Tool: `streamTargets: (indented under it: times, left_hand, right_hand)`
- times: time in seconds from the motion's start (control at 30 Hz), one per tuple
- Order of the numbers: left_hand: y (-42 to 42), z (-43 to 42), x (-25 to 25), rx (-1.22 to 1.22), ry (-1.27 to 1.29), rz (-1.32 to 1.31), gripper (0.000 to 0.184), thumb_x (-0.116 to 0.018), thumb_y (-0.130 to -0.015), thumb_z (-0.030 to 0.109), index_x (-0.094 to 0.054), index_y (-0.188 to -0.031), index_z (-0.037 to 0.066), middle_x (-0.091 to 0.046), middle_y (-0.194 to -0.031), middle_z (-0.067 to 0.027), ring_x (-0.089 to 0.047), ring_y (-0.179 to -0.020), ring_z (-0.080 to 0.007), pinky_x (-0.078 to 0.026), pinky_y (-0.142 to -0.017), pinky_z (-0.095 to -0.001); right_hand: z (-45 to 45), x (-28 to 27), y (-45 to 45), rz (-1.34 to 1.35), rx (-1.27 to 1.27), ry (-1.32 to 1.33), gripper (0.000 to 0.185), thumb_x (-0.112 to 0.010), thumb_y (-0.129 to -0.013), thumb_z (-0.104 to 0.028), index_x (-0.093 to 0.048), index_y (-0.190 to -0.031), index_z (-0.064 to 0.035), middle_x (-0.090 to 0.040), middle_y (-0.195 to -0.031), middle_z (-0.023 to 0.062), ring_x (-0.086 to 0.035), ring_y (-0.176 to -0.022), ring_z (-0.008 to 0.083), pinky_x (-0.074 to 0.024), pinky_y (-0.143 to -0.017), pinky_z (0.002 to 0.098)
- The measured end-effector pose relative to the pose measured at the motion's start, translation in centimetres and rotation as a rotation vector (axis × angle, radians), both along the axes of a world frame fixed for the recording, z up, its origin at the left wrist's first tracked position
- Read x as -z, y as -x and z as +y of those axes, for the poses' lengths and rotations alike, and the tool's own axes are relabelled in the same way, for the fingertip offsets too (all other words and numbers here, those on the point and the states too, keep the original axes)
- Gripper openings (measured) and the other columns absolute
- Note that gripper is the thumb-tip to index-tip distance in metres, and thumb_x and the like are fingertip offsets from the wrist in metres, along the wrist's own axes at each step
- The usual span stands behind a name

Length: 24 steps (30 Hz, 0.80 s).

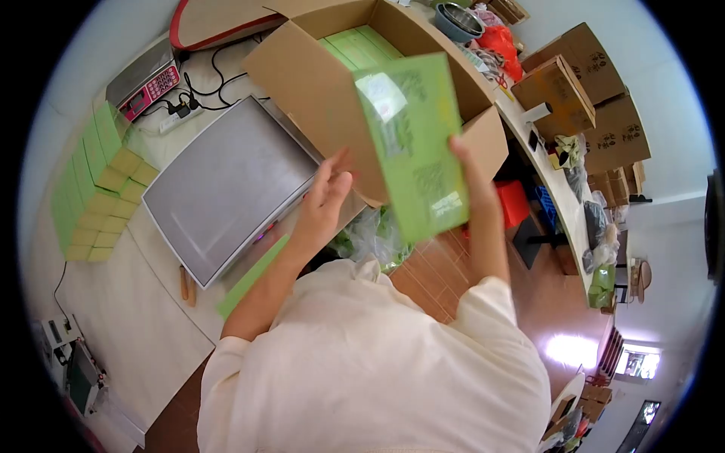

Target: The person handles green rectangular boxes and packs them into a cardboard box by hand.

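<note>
My right hand grips the right edge of a flat green box in a shiny wrapper, held up in front of a large open cardboard carton. More green boxes lie inside the carton. My left hand is raised left of the held box, apart from it, fingers spread and slightly blurred, with nothing in it. Beside that hand is a grey flat-topped machine. A green item lies partly behind my left forearm.
Stacked green boxes stand at the left of the table. A pink keypad scale, black cables and a power strip are at the upper left. Cardboard boxes sit on a bench at the right.
</note>
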<state>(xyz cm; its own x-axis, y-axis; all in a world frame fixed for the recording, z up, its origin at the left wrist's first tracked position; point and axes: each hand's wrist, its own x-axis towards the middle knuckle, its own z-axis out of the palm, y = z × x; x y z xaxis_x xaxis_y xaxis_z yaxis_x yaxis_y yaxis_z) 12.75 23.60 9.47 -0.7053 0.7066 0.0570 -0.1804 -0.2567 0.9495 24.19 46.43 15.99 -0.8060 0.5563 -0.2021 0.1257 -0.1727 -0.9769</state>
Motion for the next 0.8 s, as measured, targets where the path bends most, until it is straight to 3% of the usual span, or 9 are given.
streamTargets:
  times: [0.07,0.13,0.17,0.23,0.4,0.47,0.57,0.73,0.8]
  left_hand:
    - [1.2,-0.9,-0.3,0.073,0.059,0.028,0.045,-0.043,-0.098,0.028,-0.039,-0.135,0.002,-0.045,-0.132,-0.0078,-0.049,-0.117,-0.0181,-0.039,-0.094,-0.0317]
    - [1.6,-1.4,0.5,0.009,0.064,0.014,0.037,-0.044,-0.097,0.025,-0.047,-0.126,0.002,-0.05,-0.127,-0.0067,-0.052,-0.113,-0.0165,-0.04,-0.092,-0.0306]
    - [1.9,-1.8,1.5,-0.011,0.11,-0.019,0.034,-0.045,-0.097,0.024,-0.049,-0.124,0.003,-0.052,-0.123,-0.0062,-0.053,-0.11,-0.0152,-0.04,-0.092,-0.0285]
    - [2.0,-2.4,3.0,-0.046,0.159,-0.053,0.032,-0.047,-0.097,0.023,-0.05,-0.122,0.003,-0.055,-0.12,-0.0057,-0.054,-0.107,-0.0138,-0.04,-0.091,-0.0263]
    - [1.4,-4.9,5.1,-0.135,0.255,-0.171,0.028,-0.047,-0.097,0.022,-0.054,-0.117,0.004,-0.059,-0.112,-0.006,-0.057,-0.099,-0.0128,-0.042,-0.086,-0.0252]
    - [1.2,-6.8,6.5,-0.231,0.29,-0.231,0.027,-0.047,-0.097,0.022,-0.055,-0.116,0.004,-0.059,-0.111,-0.0057,-0.057,-0.098,-0.0124,-0.043,-0.085,-0.025]
    - [1.2,-9.7,8.3,-0.397,0.372,-0.334,0.027,-0.047,-0.097,0.022,-0.055,-0.117,0.006,-0.06,-0.11,-0.0053,-0.057,-0.096,-0.0117,-0.043,-0.084,-0.0246]
    - [1.0,-11.2,8.5,-0.601,0.443,-0.387,0.028,-0.048,-0.096,0.023,-0.055,-0.118,0.007,-0.06,-0.111,-0.0054,-0.057,-0.096,-0.0113,-0.043,-0.083,-0.0244]
    - [1.1,-11.3,8.3,-0.645,0.448,-0.386,0.03,-0.049,-0.096,0.026,-0.055,-0.119,0.007,-0.06,-0.112,-0.0053,-0.057,-0.097,-0.0115,-0.043,-0.084,-0.0244]
  right_hand:
    - [4.1,-3.2,1.6,-0.042,0.043,-0.503,0.064,-0.064,-0.082,-0.042,-0.048,-0.128,-0.0009,-0.057,-0.119,0.0113,-0.055,-0.107,0.0197,-0.0435,-0.091,0.0353]
    - [6.1,-6.7,4.1,0.02,0.024,-0.989,0.071,-0.067,-0.077,-0.048,-0.048,-0.126,0.0009,-0.058,-0.114,0.0148,-0.057,-0.102,0.0249,-0.0444,-0.088,0.0379]
    - [7.7,-6.6,5.5,0.029,0.016,-0.985,0.071,-0.067,-0.077,-0.048,-0.048,-0.126,0.0009,-0.058,-0.114,0.0148,-0.057,-0.102,0.0249,-0.0444,-0.088,0.0379]
    - [11.5,-5.4,8.4,-0.188,0.211,-1.533,0.078,-0.069,-0.074,-0.051,-0.046,-0.129,0.0006,-0.057,-0.118,0.0212,-0.057,-0.106,0.031,-0.0429,-0.09,0.0402]
    - [20.4,3.4,15.5,-0.36,0.094,-1.513,0.074,-0.068,-0.072,-0.054,-0.05,-0.12,-0.0004,-0.058,-0.109,0.0225,-0.056,-0.103,0.0365,-0.0438,-0.087,0.0459]
    - [21.3,5.3,17.0,-0.761,0.01,-1.587,0.071,-0.068,-0.072,-0.054,-0.052,-0.118,-0.0023,-0.057,-0.112,0.0203,-0.054,-0.107,0.0352,-0.042,-0.09,0.0491]
    - [23.2,8.1,18.5,-0.947,-0.075,-1.565,0.069,-0.068,-0.072,-0.054,-0.053,-0.117,-0.0046,-0.056,-0.116,0.0184,-0.051,-0.113,0.0343,-0.0392,-0.093,0.051]
    - [25.9,12.2,19.4,-0.98,-0.077,-1.448,0.068,-0.067,-0.074,-0.053,-0.052,-0.121,-0.0057,-0.052,-0.123,0.0193,-0.048,-0.117,0.0345,-0.0365,-0.097,0.0493]
    - [29.1,15.4,17.7,-0.86,-0.066,-1.373,0.077,-0.067,-0.076,-0.051,-0.04,-0.136,-0.0113,-0.049,-0.128,0.0189,-0.045,-0.118,0.0381,-0.0335,-0.101,0.0487]
